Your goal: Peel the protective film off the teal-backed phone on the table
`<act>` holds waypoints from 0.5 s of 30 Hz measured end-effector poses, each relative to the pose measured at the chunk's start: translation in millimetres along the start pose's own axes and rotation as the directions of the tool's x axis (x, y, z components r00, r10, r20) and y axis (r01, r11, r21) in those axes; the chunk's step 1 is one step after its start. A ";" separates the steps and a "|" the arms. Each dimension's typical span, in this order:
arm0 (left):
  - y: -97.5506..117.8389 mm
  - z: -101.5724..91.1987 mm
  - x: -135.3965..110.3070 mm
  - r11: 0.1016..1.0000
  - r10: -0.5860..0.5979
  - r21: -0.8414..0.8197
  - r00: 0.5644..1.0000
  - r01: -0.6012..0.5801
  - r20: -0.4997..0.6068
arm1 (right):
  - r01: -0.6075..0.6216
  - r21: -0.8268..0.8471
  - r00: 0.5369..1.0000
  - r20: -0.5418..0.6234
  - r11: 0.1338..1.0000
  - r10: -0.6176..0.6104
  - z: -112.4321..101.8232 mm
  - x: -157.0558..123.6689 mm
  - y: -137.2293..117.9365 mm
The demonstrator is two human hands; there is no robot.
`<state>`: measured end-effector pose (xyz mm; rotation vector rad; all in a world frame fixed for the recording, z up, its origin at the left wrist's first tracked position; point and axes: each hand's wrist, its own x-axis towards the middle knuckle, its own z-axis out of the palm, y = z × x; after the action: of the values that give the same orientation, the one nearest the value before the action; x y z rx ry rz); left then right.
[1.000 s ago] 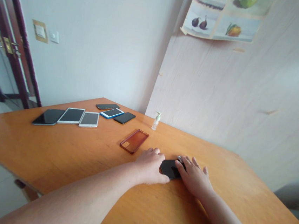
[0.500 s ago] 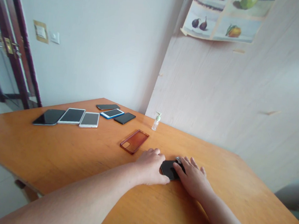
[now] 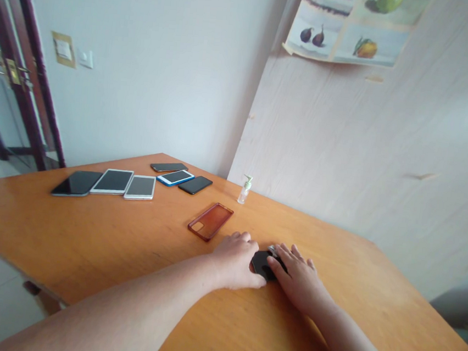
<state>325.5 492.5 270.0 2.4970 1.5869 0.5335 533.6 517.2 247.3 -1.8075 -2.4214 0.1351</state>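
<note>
A dark smartphone (image 3: 262,264) lies screen up on the wooden table. My left hand (image 3: 237,261) is closed around its left end, thumb at the near edge and fingers at the far edge. Across the phone's right part rests my right hand (image 3: 296,275), palm down, pressing a small grey-white cloth-like piece (image 3: 272,250) against the screen. Most of that piece is hidden under the fingers. Just beyond my left hand lies a clear reddish-brown phone case (image 3: 212,221), its camera cutout towards me.
Behind the case stands a small clear pump bottle (image 3: 243,193). Farther left, a black phone (image 3: 195,185), a blue-edged phone (image 3: 176,177) and another dark phone (image 3: 168,167) lie close together. Several tablets, including a white-framed tablet (image 3: 112,181), overlap near the left table edge.
My right hand has slid slightly left over the phone, and the grey-white piece has moved with it. My left hand keeps its place at the phone's left end.
</note>
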 end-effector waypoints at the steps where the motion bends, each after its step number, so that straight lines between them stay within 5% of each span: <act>1: -0.1 0.2 -0.2 1.000 0.003 0.000 1.000 -0.003 -0.001 | 0.054 0.014 0.998 0.010 0.998 -0.054 0.1 -1.8 -4.2; 5: 0.1 -0.2 -0.6 1.000 0.005 -0.008 1.000 -0.006 -0.012 | 0.155 0.023 0.987 0.030 0.988 -0.155 -4.3 -8.0 -16.3; 11: 1.4 -3.7 0.0 1.000 -0.010 -0.005 1.000 0.011 0.029 | -0.100 -0.065 0.995 -0.008 0.993 0.100 -8.5 0.2 1.3; 15: 1.0 -2.2 -0.3 1.000 -0.009 -0.009 1.000 0.009 0.018 | -0.036 -0.017 0.999 -0.001 0.999 0.036 -3.7 0.6 0.4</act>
<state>325.4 491.7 272.3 2.4802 1.5847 0.5139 534.4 517.9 250.9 -1.8590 -2.3974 0.1179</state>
